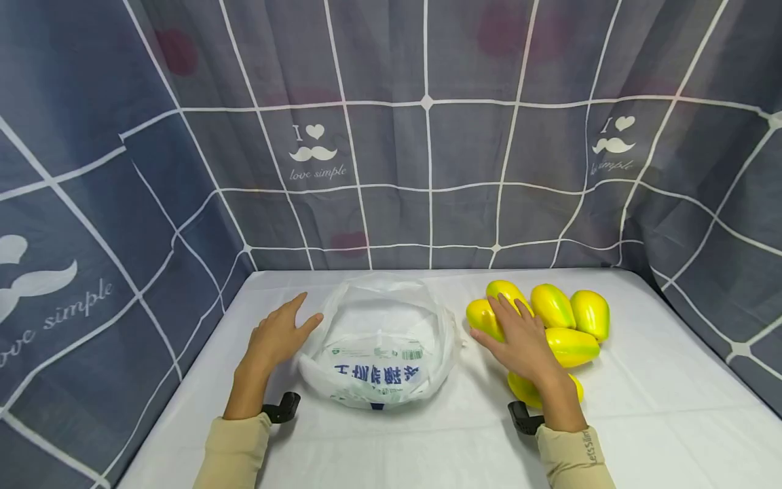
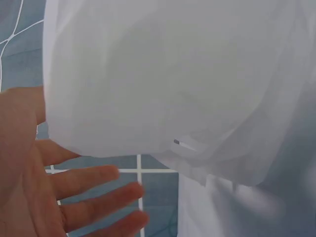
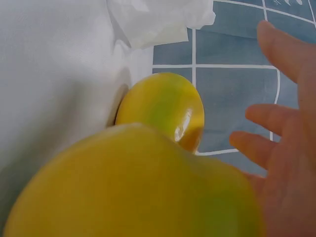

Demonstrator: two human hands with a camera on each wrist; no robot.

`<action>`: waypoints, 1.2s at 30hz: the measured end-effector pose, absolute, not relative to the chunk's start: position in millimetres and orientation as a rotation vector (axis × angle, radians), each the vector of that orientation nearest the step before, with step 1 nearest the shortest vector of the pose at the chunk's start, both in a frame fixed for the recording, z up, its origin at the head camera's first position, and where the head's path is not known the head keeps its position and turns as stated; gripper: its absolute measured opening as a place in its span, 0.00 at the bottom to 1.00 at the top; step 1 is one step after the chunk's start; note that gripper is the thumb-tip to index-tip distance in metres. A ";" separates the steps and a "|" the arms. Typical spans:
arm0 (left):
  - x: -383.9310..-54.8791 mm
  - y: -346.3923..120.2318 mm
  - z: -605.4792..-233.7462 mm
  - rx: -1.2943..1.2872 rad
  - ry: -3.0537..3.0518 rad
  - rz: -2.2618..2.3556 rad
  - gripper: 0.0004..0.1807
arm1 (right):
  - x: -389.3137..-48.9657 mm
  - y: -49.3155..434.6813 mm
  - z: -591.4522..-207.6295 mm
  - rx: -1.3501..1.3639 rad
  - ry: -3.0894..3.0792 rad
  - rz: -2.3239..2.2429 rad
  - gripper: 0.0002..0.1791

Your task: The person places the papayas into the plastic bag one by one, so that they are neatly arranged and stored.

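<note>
A white plastic bag (image 1: 391, 395) with blue and green print sits on the table, its mouth spread wide. Beside its left rim is my left hand (image 1: 276, 341), thumb and fingers spread, holding nothing. The left wrist view has the bag's pale side (image 2: 148, 74) in front of that hand (image 2: 64, 197). Several glossy yellow-green mangoes (image 1: 552, 305) lie grouped to the right of the bag. Over the left part of this group hovers my right hand (image 1: 527, 346), fingers extended, partly covering some fruit. In the right wrist view, one mango (image 3: 133, 187) fills the foreground, with a gap before the fingers (image 3: 266, 118).
A white cloth covers the table (image 1: 403, 455). Grey-blue curtains (image 1: 391, 149) with white grid lines stand behind and at both sides. Black wrist mounts (image 1: 282, 407) stick out from both forearms near the tabletop.
</note>
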State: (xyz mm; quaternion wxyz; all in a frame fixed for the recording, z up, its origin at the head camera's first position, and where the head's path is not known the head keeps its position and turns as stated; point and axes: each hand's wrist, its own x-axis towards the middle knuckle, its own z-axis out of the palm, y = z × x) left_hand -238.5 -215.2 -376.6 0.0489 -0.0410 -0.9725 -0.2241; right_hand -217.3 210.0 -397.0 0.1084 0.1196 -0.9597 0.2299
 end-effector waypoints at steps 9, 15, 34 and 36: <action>-238.2 -216.0 -376.7 -0.157 -2.945 -0.740 0.34 | -218.0 211.9 -395.1 0.456 -2.707 0.872 0.45; -239.2 -215.4 -376.1 -0.182 -2.968 -0.812 0.34 | -220.6 211.3 -394.2 0.441 -2.698 0.922 0.44; -246.1 -211.9 -381.8 -0.213 -3.007 -0.812 0.30 | -236.1 216.0 -398.4 0.385 -2.711 0.942 0.39; -246.4 -211.5 -381.5 -0.217 -3.009 -0.812 0.30 | -238.2 215.1 -399.8 0.397 -2.703 0.952 0.38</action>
